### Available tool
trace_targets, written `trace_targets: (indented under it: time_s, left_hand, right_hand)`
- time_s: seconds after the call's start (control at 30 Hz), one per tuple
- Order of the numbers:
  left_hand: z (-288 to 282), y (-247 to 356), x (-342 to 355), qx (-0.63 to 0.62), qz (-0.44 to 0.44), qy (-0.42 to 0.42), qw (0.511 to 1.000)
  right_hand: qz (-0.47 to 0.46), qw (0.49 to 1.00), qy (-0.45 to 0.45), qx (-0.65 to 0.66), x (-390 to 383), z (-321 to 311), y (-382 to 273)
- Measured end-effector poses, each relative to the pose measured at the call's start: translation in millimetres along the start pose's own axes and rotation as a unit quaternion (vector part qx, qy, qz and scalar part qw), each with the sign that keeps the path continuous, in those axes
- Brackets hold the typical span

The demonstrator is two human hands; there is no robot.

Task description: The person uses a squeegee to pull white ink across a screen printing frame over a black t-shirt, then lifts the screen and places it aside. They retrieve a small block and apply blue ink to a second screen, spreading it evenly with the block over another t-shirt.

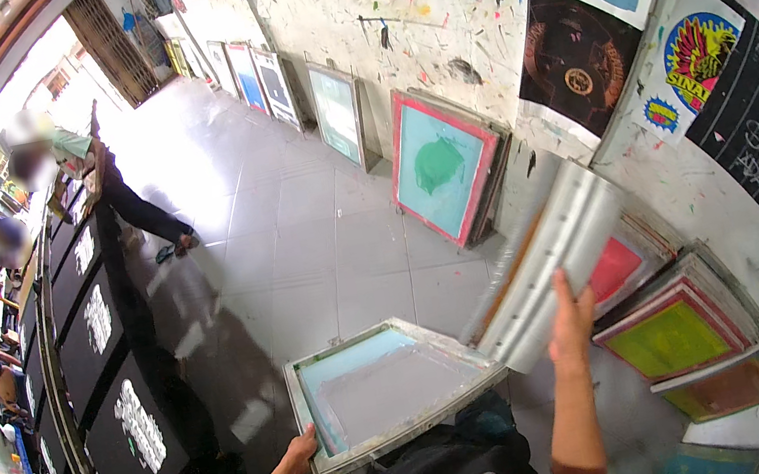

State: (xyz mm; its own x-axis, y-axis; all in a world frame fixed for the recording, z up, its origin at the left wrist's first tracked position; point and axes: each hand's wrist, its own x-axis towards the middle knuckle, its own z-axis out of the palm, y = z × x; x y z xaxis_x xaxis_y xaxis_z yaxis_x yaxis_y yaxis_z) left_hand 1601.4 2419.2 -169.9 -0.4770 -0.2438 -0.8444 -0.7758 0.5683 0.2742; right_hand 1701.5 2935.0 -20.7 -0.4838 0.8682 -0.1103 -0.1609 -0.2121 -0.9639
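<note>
My left hand [301, 450] is closed on the left rim of a screen printing frame [406, 443], which lies tilted in front of my body. Its pale blue mesh has a large grey area in the middle. In my right hand [568, 317] is a wide squeegee [554, 259] with a silver metal handle and a brown strip along its left side. My thumb lies on the metal, and the other fingers are partly hidden behind it. The squeegee's lower end is at the frame's right corner; whether they touch I cannot tell.
More screen frames lean along the right wall, among them a pink-rimmed one [437, 171] and a yellow-green one [673, 333]. On the left runs a row of black printing boards [109, 432] with white prints. A person [113, 177] stands beside it; others are farther left.
</note>
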Motion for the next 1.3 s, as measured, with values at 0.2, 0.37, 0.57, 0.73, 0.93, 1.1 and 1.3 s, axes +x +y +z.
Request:
trace_targets:
  time_s: [0.2,0.37,0.57,0.73,0.93,1.1,1.3]
  left_hand:
    - [10,88,157,-0.003,0.040,-0.029,0.999]
    - [40,229,132,-0.036,-0.015,-0.073,0.997]
    - [83,392,197,0.200,0.038,-0.106,0.973]
    - [141,518,198,0.276,0.070,-0.118,0.951]
    - [151,613,348,0.292,0.095,-0.228,0.924]
    - [209,722,358,0.404,0.170,-0.215,0.873]
    - [243,830,429,0.445,0.080,-0.290,0.843]
  right_hand:
    - [0.134,0.976,0.159,0.062,121,-92,29]
    - [0.118,0.966,0.169,0.159,164,-114,51]
    - [0.118,0.933,0.264,0.212,210,-129,75]
    - [0.077,0.920,0.337,0.186,222,-104,41]
    - [0.040,0.872,0.453,0.180,209,-81,35]
    - [0.001,0.824,0.548,0.146,187,-16,50]
    - [0.029,0.727,0.675,0.127,202,120,40]
